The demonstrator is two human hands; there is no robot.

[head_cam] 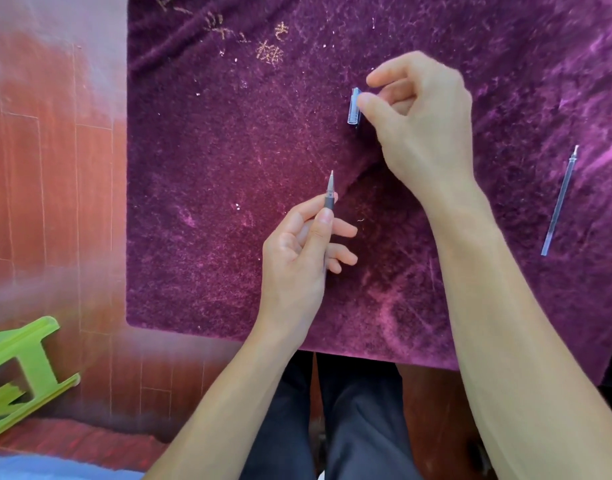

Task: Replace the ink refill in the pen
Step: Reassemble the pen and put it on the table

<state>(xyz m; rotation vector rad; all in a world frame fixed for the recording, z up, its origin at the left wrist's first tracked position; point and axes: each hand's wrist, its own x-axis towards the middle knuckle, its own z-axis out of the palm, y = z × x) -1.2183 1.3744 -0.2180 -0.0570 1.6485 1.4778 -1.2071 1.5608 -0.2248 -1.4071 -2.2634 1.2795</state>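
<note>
My left hand (299,261) grips the pen (329,195) by its grey grip section, thumb on top, with the metal tip pointing away from me; the rest of the barrel is hidden inside the hand. Further up the table, my right hand (422,123) pinches the clear pen cap (353,107) between thumb and forefinger, just above the cloth. A thin clear refill tube (559,202) lies loose on the cloth at the right, apart from both hands.
A purple velvet cloth (211,168) covers the table, its left edge and near edge in view. A green plastic stool (20,368) lies on the red wooden floor at the lower left. My dark trousers show below the table edge.
</note>
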